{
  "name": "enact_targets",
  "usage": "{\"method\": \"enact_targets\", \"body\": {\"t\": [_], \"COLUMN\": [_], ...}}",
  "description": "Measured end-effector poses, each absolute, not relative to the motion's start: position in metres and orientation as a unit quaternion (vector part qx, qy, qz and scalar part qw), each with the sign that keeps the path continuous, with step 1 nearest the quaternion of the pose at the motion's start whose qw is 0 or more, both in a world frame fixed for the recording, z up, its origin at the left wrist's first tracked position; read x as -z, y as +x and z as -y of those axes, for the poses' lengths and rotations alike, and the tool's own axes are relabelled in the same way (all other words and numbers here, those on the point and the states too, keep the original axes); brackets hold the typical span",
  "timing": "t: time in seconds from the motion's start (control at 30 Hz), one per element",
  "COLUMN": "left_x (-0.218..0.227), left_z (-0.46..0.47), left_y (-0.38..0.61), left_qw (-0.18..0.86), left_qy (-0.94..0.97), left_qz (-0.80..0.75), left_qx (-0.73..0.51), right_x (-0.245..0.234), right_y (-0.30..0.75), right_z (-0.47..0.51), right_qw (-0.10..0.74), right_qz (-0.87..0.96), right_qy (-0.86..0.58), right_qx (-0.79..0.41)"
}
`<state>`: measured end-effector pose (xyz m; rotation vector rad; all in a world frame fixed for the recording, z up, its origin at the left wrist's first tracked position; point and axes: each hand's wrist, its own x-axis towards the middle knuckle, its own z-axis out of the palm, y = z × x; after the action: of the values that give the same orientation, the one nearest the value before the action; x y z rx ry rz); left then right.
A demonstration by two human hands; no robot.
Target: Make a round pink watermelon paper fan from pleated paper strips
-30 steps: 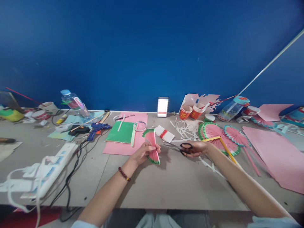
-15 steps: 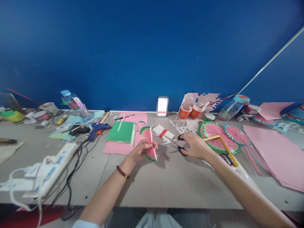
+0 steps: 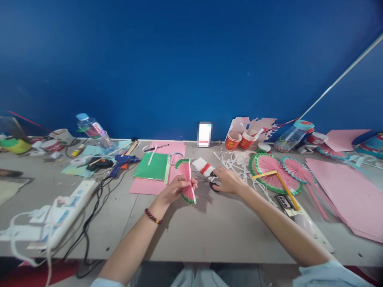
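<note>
My left hand (image 3: 174,189) is closed round the middle of a folded, pleated pink paper fan with a green scalloped edge (image 3: 186,180), held upright just above the table. My right hand (image 3: 228,180) lies palm down on black-handled scissors (image 3: 213,185), fingers curled over the handles, right of the fan. A small white block with a red band (image 3: 204,166) lies just behind the scissors. Two opened watermelon-pattern paper fans (image 3: 271,172) with yellow and pink sticks lie to the right.
Green card (image 3: 151,166) on pink paper and a blue glue gun (image 3: 123,162) lie at the left, with a power strip (image 3: 70,203) and cables nearer. Red paper cups (image 3: 241,140), white paper strips (image 3: 236,159), a phone (image 3: 286,201) and large pink sheets (image 3: 348,191) are to the right.
My right hand carried the scissors left, from beside the watermelon fans to the table next to the folded fan, turning palm down over them. The left hand kept the folded fan almost still.
</note>
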<state>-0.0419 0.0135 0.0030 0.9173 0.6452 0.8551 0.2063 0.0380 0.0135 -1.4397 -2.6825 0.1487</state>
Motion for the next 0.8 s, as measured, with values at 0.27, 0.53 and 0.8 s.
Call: {"method": "enact_targets", "body": {"t": [0.27, 0.53, 0.8], "left_x": [0.001, 0.004, 0.002], "left_z": [-0.017, -0.017, -0.016], "left_y": [-0.045, -0.046, -0.046], "left_qw": [0.767, 0.763, 0.76], "left_qy": [0.421, 0.408, 0.415], "left_qz": [-0.27, -0.296, -0.298], "left_qx": [-0.401, -0.404, -0.402], "right_x": [-0.011, -0.001, 0.001], "right_y": [0.209, 0.213, 0.209], "right_z": [-0.037, -0.024, -0.022], "right_qw": [0.03, 0.062, 0.041], "right_qz": [0.87, 0.857, 0.848], "right_qy": [-0.49, -0.507, -0.525], "right_qx": [-0.037, -0.065, -0.062]}}
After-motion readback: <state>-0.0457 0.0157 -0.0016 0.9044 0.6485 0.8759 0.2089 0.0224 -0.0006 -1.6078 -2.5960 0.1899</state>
